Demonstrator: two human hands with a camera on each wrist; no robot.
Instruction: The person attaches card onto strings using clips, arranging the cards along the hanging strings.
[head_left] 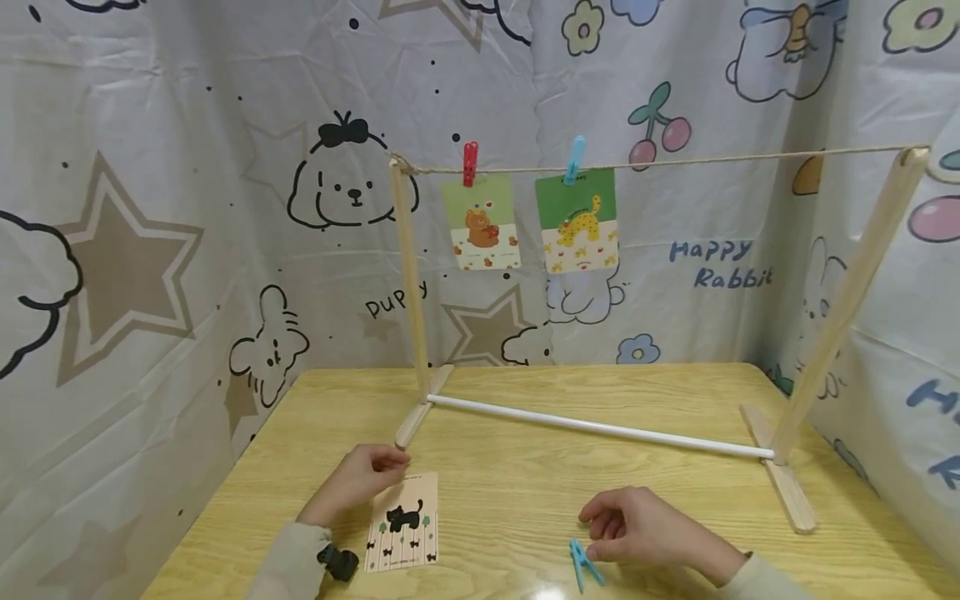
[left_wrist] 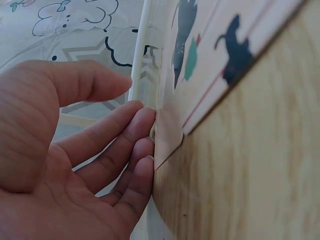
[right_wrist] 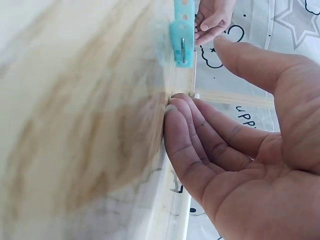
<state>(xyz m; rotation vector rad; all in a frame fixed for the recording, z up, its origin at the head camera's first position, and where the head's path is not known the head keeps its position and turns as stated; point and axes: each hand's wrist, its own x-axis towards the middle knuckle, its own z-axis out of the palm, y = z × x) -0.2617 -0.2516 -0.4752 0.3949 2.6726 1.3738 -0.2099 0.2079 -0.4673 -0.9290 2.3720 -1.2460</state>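
So the black cat card [head_left: 402, 523] is lying flat on the table [head_left: 510, 508] right by the left hand's [head_left: 365, 477] fingertips, running from them back toward the person. Tiny txt is showing along its top and bottom edges, too small to read tbh. The left fingers are bending loosely and bunching together w/ the thumb sitting apart; can't tell if they're actually touching the card's corner.

The blue clip [right_wrist: 181, 32] is resting on the table just beside the right hand's [head_left: 637, 529] thumb. Those fingers are curving loosely, close together, thumb standing apart in the right wrist view, fingertips down at the tabletop.

Just past the left fingers, a wooden post [head_left: 412, 275] is standing on its foot; the other post [head_left: 847, 308] is leaning out to the right of the right fingers. A white rod [head_left: 600, 426] is joining them down low, twine [head_left: 750, 157] up top. Well above the fingers, a red clip [head_left: 470, 164] is holding a bear card [head_left: 482, 223] and a light blue clip [head_left: 575, 160] is holding a leopard card [head_left: 577, 221], their small print unreadable too.

Furthest from the fingers, the curtain [head_left: 705, 333] is showing "Happy Rabbit" and "puppy", the latter partly hidden by a post, plus cut-off blue letters far right.
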